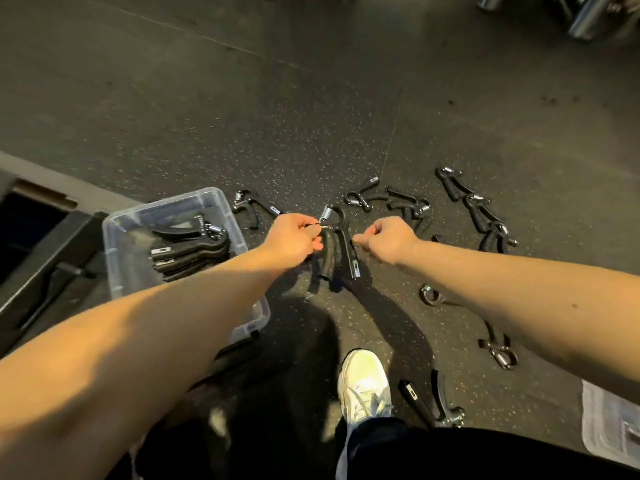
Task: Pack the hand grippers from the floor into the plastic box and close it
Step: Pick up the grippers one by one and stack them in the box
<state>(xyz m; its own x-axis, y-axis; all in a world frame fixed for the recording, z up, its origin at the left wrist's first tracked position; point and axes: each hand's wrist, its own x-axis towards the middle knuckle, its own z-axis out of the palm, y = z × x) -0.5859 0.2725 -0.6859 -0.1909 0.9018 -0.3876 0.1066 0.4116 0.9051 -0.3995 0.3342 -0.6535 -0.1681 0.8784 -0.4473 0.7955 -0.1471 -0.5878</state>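
While the plastic box [221, 216] stands open on the floor [311, 116] at the person's left, partly under the left forearm, one hand gripper [337, 242] hangs in the air between both hands. Left hand [294, 239]: grip pinched on the spring end of that gripper, at its top. Right hand [386, 239]: fingers curled in, just right of the gripper's handles; contact cannot be told. Long axis of the held gripper: spring away from the person, two handles trailing toward them. Box contents: a stack of grippers [190, 251] lying flat. The box lies left of the held gripper, on the left hand's side, so the left hand looks nearer for the drop. Loose grippers [474, 206] remain scattered on the floor, right and near the white shoe [363, 382]. No lid identified.
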